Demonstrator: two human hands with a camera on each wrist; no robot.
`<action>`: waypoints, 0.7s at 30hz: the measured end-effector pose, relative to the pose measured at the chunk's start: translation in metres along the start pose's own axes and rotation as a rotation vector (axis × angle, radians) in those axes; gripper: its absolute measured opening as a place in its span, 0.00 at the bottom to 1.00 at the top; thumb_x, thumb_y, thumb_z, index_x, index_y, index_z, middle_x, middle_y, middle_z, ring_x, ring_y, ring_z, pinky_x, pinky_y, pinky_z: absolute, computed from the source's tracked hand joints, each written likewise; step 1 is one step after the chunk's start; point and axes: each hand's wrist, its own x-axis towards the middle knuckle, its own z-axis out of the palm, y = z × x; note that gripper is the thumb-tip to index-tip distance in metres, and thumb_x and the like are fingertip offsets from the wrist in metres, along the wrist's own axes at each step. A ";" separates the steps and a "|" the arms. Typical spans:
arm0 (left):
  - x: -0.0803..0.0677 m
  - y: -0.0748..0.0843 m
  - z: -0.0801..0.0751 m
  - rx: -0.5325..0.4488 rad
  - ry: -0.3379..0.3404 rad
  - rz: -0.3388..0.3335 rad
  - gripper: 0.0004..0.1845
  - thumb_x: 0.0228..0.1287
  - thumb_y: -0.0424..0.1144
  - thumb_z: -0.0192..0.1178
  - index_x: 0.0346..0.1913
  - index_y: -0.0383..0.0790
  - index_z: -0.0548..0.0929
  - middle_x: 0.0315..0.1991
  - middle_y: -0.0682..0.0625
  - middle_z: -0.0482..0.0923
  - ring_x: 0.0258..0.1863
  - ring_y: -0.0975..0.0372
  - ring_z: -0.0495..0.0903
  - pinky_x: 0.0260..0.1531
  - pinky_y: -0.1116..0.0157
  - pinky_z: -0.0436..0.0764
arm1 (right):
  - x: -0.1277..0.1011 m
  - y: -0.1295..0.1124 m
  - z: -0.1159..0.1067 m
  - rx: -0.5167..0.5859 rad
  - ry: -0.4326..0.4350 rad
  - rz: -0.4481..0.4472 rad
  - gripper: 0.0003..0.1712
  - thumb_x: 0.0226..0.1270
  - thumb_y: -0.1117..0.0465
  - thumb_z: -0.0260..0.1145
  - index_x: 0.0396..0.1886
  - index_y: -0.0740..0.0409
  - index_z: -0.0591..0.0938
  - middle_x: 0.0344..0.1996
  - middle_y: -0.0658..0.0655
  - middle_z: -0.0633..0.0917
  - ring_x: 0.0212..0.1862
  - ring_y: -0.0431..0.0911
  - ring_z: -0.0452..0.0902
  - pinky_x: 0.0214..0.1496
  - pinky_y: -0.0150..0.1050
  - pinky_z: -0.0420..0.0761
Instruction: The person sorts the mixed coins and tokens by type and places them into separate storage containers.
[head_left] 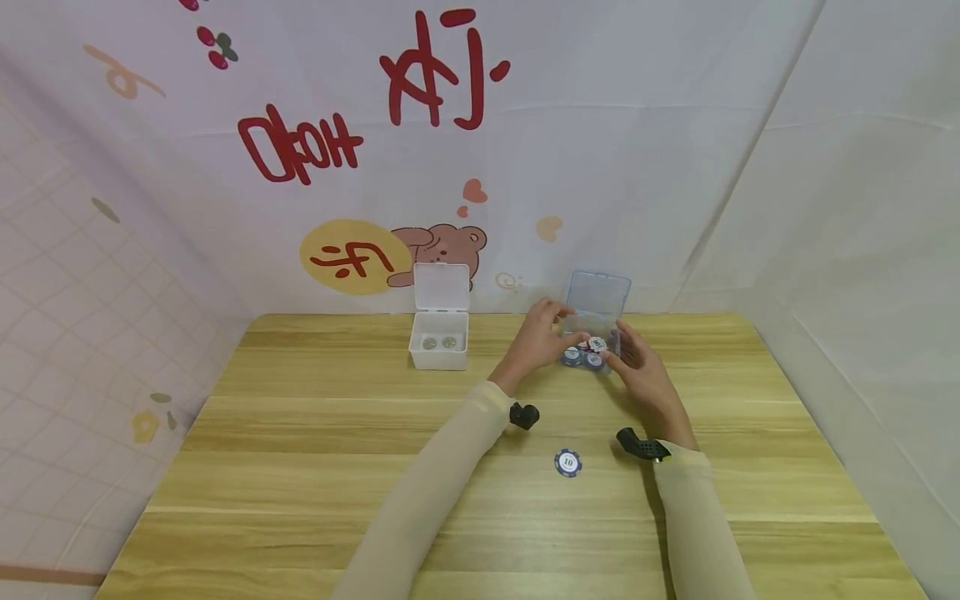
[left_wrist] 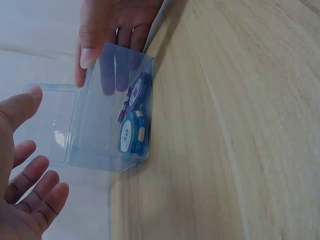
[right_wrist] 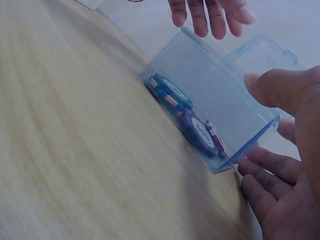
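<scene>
My left hand (head_left: 538, 335) and right hand (head_left: 639, 367) flank the blue box (head_left: 595, 321) of chips (head_left: 589, 352), fingers relaxed, gripping nothing; one loose chip (head_left: 567, 462) lies nearer me.

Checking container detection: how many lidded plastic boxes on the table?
2: a white box, lid up, left of the hands; a clear blue box holding chips, between both hands. None seems hidden.

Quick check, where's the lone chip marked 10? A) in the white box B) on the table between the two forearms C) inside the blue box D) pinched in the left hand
B: the chip marked 10 lies flat on the table between the forearms, nearer the camera than the blue box; the left hand and right hand flank that box.
</scene>
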 end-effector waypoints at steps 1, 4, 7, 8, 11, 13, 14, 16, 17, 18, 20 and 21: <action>0.000 0.000 -0.001 -0.002 -0.002 -0.004 0.28 0.66 0.53 0.69 0.62 0.39 0.81 0.58 0.46 0.76 0.57 0.54 0.78 0.56 0.60 0.80 | 0.000 0.000 0.000 -0.002 -0.001 -0.001 0.45 0.78 0.57 0.62 0.85 0.54 0.49 0.79 0.73 0.59 0.78 0.69 0.56 0.78 0.63 0.57; -0.002 -0.001 -0.003 0.011 -0.014 -0.017 0.31 0.67 0.55 0.68 0.65 0.39 0.79 0.60 0.47 0.74 0.60 0.55 0.76 0.59 0.59 0.80 | 0.000 0.000 0.000 -0.007 -0.001 -0.004 0.45 0.78 0.56 0.62 0.85 0.54 0.49 0.79 0.72 0.59 0.78 0.69 0.56 0.78 0.63 0.58; -0.004 -0.003 -0.006 0.031 -0.029 -0.016 0.34 0.67 0.57 0.67 0.68 0.40 0.77 0.62 0.47 0.74 0.62 0.54 0.76 0.61 0.57 0.79 | -0.001 0.000 0.000 -0.002 -0.001 -0.008 0.46 0.77 0.53 0.63 0.85 0.53 0.50 0.79 0.71 0.60 0.78 0.67 0.57 0.78 0.61 0.59; -0.005 -0.003 -0.007 0.036 -0.034 -0.015 0.35 0.67 0.58 0.67 0.69 0.40 0.77 0.63 0.46 0.74 0.62 0.54 0.75 0.61 0.56 0.78 | -0.001 -0.001 0.001 -0.001 -0.001 -0.009 0.46 0.77 0.52 0.64 0.85 0.52 0.50 0.79 0.70 0.61 0.78 0.67 0.58 0.78 0.61 0.59; -0.008 -0.005 -0.010 0.046 -0.040 -0.010 0.36 0.66 0.60 0.66 0.70 0.41 0.76 0.65 0.46 0.73 0.64 0.53 0.74 0.64 0.54 0.77 | -0.001 -0.003 0.001 0.006 0.001 -0.017 0.46 0.76 0.51 0.64 0.84 0.52 0.51 0.79 0.70 0.61 0.78 0.67 0.58 0.78 0.62 0.59; -0.009 -0.006 -0.013 0.048 -0.043 -0.009 0.38 0.66 0.62 0.66 0.71 0.42 0.75 0.67 0.45 0.72 0.67 0.52 0.73 0.66 0.53 0.75 | -0.001 -0.003 0.001 0.004 0.007 -0.021 0.46 0.76 0.51 0.64 0.84 0.53 0.52 0.79 0.70 0.61 0.78 0.67 0.59 0.78 0.62 0.59; -0.010 -0.006 -0.014 0.050 -0.043 -0.010 0.38 0.66 0.63 0.65 0.71 0.43 0.74 0.68 0.46 0.72 0.68 0.53 0.72 0.67 0.52 0.74 | -0.001 -0.003 0.001 0.005 0.010 -0.023 0.46 0.76 0.51 0.64 0.84 0.53 0.52 0.78 0.70 0.61 0.78 0.67 0.59 0.78 0.62 0.59; -0.012 -0.007 -0.016 0.051 -0.042 -0.009 0.38 0.66 0.62 0.65 0.72 0.44 0.74 0.69 0.46 0.71 0.70 0.52 0.71 0.69 0.52 0.73 | 0.000 -0.002 0.001 0.001 0.012 -0.025 0.46 0.77 0.51 0.64 0.84 0.54 0.52 0.78 0.71 0.62 0.78 0.67 0.59 0.78 0.62 0.59; -0.013 -0.007 -0.017 0.049 -0.042 -0.008 0.38 0.66 0.62 0.66 0.72 0.43 0.74 0.70 0.46 0.71 0.70 0.52 0.70 0.70 0.51 0.72 | 0.000 -0.002 0.001 -0.003 0.014 -0.023 0.45 0.77 0.51 0.64 0.84 0.54 0.52 0.78 0.71 0.62 0.78 0.67 0.59 0.77 0.62 0.60; -0.014 -0.007 -0.018 0.045 -0.041 -0.004 0.38 0.66 0.61 0.66 0.72 0.43 0.74 0.70 0.46 0.71 0.71 0.52 0.70 0.70 0.51 0.71 | 0.000 -0.001 0.001 -0.007 0.016 -0.021 0.45 0.77 0.51 0.64 0.84 0.54 0.52 0.78 0.71 0.62 0.77 0.68 0.59 0.77 0.62 0.60; -0.016 -0.008 -0.021 0.051 -0.039 -0.004 0.37 0.66 0.60 0.66 0.72 0.45 0.73 0.71 0.46 0.71 0.72 0.52 0.69 0.71 0.51 0.71 | -0.001 -0.001 0.001 -0.018 0.015 -0.021 0.45 0.77 0.51 0.63 0.84 0.55 0.52 0.77 0.72 0.62 0.77 0.68 0.59 0.77 0.62 0.60; -0.018 -0.009 -0.022 0.051 -0.040 -0.005 0.37 0.66 0.59 0.66 0.73 0.46 0.73 0.71 0.47 0.70 0.72 0.52 0.69 0.71 0.50 0.70 | -0.001 -0.001 0.001 -0.025 0.013 -0.021 0.45 0.77 0.51 0.63 0.84 0.55 0.52 0.77 0.73 0.63 0.77 0.68 0.59 0.77 0.62 0.60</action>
